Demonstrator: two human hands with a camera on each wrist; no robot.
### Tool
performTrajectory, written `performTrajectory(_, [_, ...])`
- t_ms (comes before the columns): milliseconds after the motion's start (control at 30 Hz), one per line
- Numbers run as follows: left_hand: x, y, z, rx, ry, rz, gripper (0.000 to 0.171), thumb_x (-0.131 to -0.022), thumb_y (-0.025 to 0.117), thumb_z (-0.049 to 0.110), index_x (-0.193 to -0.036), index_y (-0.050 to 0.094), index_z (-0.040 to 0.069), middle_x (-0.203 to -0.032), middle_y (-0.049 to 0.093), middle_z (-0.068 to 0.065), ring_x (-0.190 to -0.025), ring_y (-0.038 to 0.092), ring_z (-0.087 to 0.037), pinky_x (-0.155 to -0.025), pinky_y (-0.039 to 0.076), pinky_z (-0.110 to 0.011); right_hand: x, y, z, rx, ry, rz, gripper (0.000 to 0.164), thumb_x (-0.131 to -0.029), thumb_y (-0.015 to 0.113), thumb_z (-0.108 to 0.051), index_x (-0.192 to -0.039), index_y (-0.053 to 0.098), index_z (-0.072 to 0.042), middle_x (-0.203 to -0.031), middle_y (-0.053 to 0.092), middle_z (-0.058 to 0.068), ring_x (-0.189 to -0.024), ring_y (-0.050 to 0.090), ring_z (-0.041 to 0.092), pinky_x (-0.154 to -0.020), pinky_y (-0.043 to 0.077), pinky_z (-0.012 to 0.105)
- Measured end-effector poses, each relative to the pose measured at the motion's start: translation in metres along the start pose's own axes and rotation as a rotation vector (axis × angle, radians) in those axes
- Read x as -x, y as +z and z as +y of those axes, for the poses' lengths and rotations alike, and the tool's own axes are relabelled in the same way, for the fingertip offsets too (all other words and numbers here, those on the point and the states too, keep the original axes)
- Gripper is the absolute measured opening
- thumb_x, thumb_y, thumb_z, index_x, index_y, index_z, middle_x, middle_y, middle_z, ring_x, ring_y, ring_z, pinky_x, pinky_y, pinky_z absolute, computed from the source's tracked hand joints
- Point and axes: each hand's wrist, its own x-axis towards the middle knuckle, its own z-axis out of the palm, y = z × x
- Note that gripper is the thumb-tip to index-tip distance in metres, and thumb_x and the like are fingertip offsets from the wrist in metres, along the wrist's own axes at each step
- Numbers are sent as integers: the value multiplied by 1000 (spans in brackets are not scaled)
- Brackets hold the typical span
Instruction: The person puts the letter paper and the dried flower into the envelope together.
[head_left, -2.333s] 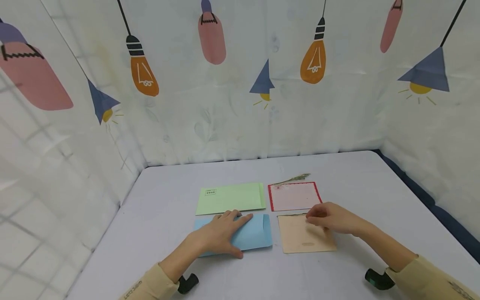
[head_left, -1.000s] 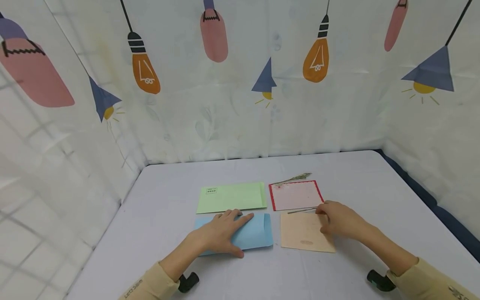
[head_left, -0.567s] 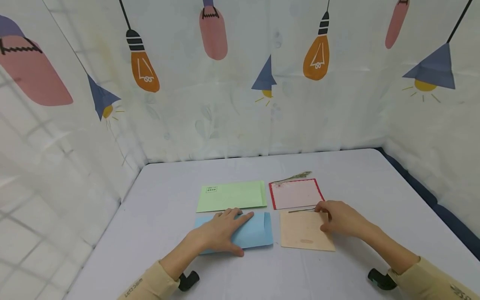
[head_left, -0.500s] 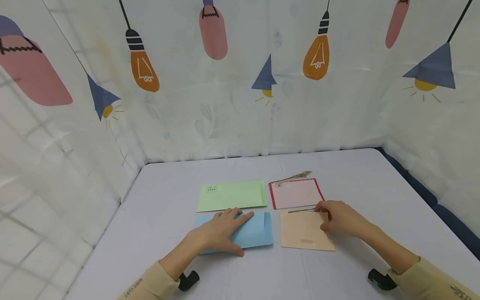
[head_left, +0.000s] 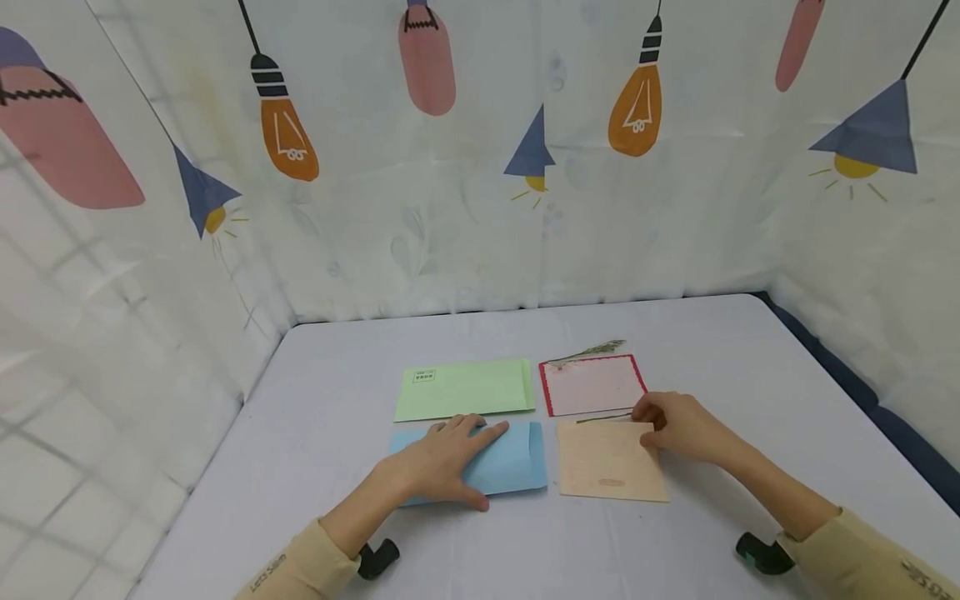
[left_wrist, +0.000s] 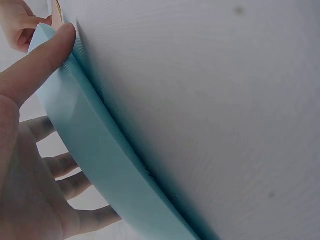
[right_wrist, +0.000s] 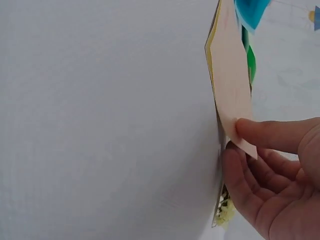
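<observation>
A white cloth backdrop [head_left: 465,250] printed with orange bulbs, pink lamps and blue shades rises behind a white-covered table [head_left: 322,458], where a person in tan sleeves works with both hands. A blue envelope [head_left: 510,467] lies at near left on the table, under the person's left hand [head_left: 442,462], whose fingers are spread across the paper with the thumb along its near edge. Just beyond it lies a green envelope [head_left: 465,392], a small printed box in its upper left corner. At near right, beside the blue envelope, is a beige paper piece [head_left: 607,462], its far right corner pinched between thumb and fingers of the right hand [head_left: 678,425]; the right wrist view shows its layers slightly parted along one edge. A pink card [head_left: 592,385] with a red border lies just beyond. Black devices [head_left: 378,559] sit at the cuffs. A dried sprig [head_left: 596,350] rests along the pink card's far edge, and a thin dark stem [head_left: 602,417] shows between the two right-hand papers, near the right fingertips.
</observation>
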Motion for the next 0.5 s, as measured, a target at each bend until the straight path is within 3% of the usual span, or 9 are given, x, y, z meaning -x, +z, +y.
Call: performTrajectory(500, [0, -1, 1, 10, -11, -8, 104, -79, 85, 56, -163, 32, 25, -151, 41, -7, -137, 40, -29, -110, 36, -54, -7, -9, 11, -428, 97, -87, 25, -93, 74, -9, -112, 65, 4, -97, 65, 12, -90, 64, 26, -79, 58, 32])
